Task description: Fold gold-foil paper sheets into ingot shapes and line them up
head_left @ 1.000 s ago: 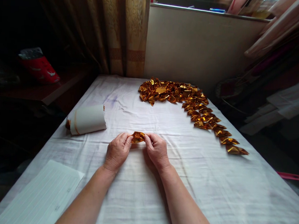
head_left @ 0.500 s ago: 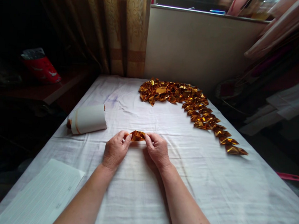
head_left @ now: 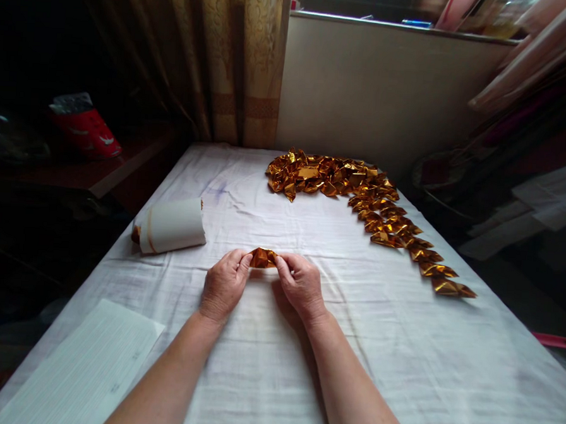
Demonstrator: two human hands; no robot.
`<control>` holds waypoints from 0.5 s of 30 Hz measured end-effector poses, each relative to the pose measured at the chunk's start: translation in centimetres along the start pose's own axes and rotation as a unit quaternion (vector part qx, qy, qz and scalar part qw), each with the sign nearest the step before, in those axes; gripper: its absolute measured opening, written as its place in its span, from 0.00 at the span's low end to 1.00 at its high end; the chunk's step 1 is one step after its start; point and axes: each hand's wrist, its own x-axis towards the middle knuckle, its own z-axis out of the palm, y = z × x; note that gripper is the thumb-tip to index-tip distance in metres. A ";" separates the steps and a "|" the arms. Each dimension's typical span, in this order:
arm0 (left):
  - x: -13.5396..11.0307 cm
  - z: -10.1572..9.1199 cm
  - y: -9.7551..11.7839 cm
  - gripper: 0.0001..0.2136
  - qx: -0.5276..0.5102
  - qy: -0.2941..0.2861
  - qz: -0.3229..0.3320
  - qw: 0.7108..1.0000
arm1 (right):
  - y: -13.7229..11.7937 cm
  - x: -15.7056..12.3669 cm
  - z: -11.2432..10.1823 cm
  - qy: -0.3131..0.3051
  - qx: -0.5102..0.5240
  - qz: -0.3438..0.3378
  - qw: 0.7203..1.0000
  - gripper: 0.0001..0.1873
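Observation:
A folded gold foil paper ingot [head_left: 263,258] is held between both hands above the white cloth [head_left: 275,363] on the table. My left hand [head_left: 225,283] pinches its left end between thumb and fingers. At the opposite end, my right hand [head_left: 302,285] grips it the same way. Similar gold foil ingots lie beyond the hands: a heap [head_left: 313,174] at the back and a row [head_left: 423,254] running down the right side. The undersides of the fingers are hidden.
To the left lies a pale roll [head_left: 173,226] with a band round it and gold showing at its end. A lined paper sheet [head_left: 85,366] rests at front left. On a dark side table stands a red container [head_left: 88,132]. A curtain [head_left: 243,58] hangs behind.
The view has shifted slightly, so everything appears a little further right. Both hands keep their pinch on the foil ingot; the left fingers sit slightly closer around its end.

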 end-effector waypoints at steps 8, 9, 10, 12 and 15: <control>-0.1 -0.2 0.0 0.14 -0.001 -0.013 0.014 1.000 | 0.1 0.4 -0.7 0.006 -0.035 0.029 0.999 0.04; -0.1 -0.2 0.0 0.14 0.001 -0.016 0.016 1.000 | 0.0 0.4 -0.9 -0.001 -0.050 0.028 0.998 0.04; -0.1 -0.2 0.1 0.14 0.003 -0.020 0.018 1.000 | 0.0 0.5 -1.0 -0.009 -0.066 0.031 0.997 0.04; -0.1 -0.3 0.2 0.15 0.006 -0.026 0.020 0.999 | -0.2 0.5 -1.4 -0.029 -0.099 0.042 0.994 0.04; -0.1 -0.4 0.3 0.15 0.008 -0.037 0.018 0.999 | -0.2 0.7 -2.4 -0.045 -0.149 0.052 0.986 0.05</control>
